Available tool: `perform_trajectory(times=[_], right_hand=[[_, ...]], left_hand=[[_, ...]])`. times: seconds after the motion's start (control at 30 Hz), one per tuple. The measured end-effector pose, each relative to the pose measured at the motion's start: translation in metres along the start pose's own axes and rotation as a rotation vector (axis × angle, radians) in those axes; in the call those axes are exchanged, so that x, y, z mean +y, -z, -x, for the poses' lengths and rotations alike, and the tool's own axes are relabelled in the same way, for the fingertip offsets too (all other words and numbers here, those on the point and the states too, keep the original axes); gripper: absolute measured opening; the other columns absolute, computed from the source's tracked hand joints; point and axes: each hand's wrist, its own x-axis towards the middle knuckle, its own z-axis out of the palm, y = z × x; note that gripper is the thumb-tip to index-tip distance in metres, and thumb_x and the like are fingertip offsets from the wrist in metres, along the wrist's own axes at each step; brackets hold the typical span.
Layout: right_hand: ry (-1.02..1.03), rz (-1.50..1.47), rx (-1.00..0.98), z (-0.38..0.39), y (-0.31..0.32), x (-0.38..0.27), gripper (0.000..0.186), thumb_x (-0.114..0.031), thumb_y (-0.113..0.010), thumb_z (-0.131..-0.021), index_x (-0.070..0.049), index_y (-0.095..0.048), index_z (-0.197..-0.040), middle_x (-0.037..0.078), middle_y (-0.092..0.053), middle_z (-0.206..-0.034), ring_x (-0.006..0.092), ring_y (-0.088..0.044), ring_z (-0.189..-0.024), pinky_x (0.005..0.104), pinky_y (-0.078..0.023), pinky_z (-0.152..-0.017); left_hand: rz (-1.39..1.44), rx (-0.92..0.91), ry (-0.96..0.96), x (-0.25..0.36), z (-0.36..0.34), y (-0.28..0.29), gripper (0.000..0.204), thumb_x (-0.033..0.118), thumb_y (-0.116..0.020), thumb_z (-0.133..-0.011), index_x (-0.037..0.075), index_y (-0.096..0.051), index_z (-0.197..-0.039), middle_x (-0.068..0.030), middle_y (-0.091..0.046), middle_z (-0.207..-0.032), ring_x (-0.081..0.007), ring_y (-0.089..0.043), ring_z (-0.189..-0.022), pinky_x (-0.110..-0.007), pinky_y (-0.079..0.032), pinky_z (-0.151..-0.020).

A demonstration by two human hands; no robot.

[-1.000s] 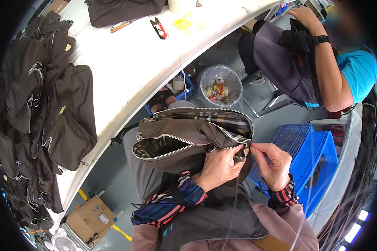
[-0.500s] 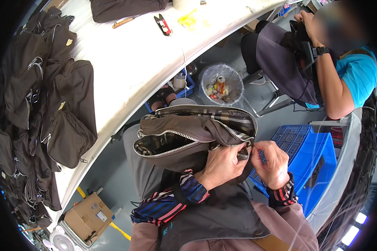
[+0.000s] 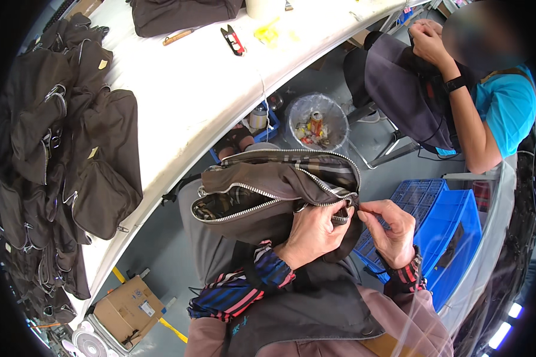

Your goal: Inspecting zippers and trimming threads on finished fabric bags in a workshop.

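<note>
A dark brown zippered bag [image 3: 250,205] lies across my lap, with two silver-toothed zippers gaping and a plaid lining showing inside. My left hand [image 3: 315,233] grips its near right side, fingers bunched around the fabric by a zipper end. Just right of that spot is my right hand [image 3: 393,229], thumb and forefinger brought together close to the bag's edge. Whatever is between those fingertips is too small to make out.
Similar dark bags [image 3: 95,154] are heaped on the white table [image 3: 178,113] at left, with red-and-black thread snips [image 3: 233,40] farther back. Beyond my lap stand a lined waste bin [image 3: 317,122] and blue crates [image 3: 443,229]. A co-worker [image 3: 500,113] sits at far right.
My right hand has drawn slightly right, away from the bag's edge, its fingers straighter. My left hand keeps its grip on the bag. The co-worker's hands have come together.
</note>
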Motion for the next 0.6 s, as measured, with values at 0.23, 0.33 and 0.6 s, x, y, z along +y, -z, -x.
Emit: perform_trajectory(times=[0.23, 0.33, 0.6], right_hand=[[0.094, 0.091, 0.047, 0.002, -0.006, 0.002, 0.018, 0.003, -0.068, -0.07, 0.0, -0.059, -0.086, 0.012, -0.063, -0.079, 0.0261, -0.062, -0.07, 0.0304, -0.049, -0.06], [0.109, 0.111, 0.058, 0.001, -0.007, 0.001, 0.018, 0.003, -0.067, -0.07, -0.001, -0.057, -0.085, 0.011, -0.062, -0.077, 0.0265, -0.061, -0.068, 0.0312, -0.048, -0.058], [0.127, 0.089, 0.082, -0.001, -0.016, 0.002, 0.019, 0.007, -0.065, -0.071, -0.001, -0.053, -0.082, 0.01, -0.057, -0.074, 0.0253, -0.057, -0.063, 0.0314, -0.046, -0.055]], left_hand=[[-0.121, 0.026, -0.032, -0.004, 0.007, -0.009, 0.009, 0.009, -0.062, -0.078, 0.002, -0.06, -0.083, -0.0128, -0.058, -0.066, -0.0308, -0.057, -0.058, -0.033, -0.044, -0.052], [-0.14, 0.032, -0.049, -0.003, 0.006, -0.009, 0.009, 0.009, -0.062, -0.078, 0.002, -0.06, -0.083, -0.013, -0.058, -0.066, -0.0312, -0.057, -0.058, -0.034, -0.044, -0.052], [-0.114, 0.03, -0.054, -0.004, 0.008, -0.006, 0.01, 0.01, -0.062, -0.078, 0.001, -0.059, -0.082, -0.0137, -0.057, -0.067, -0.0327, -0.056, -0.059, -0.035, -0.044, -0.052]])
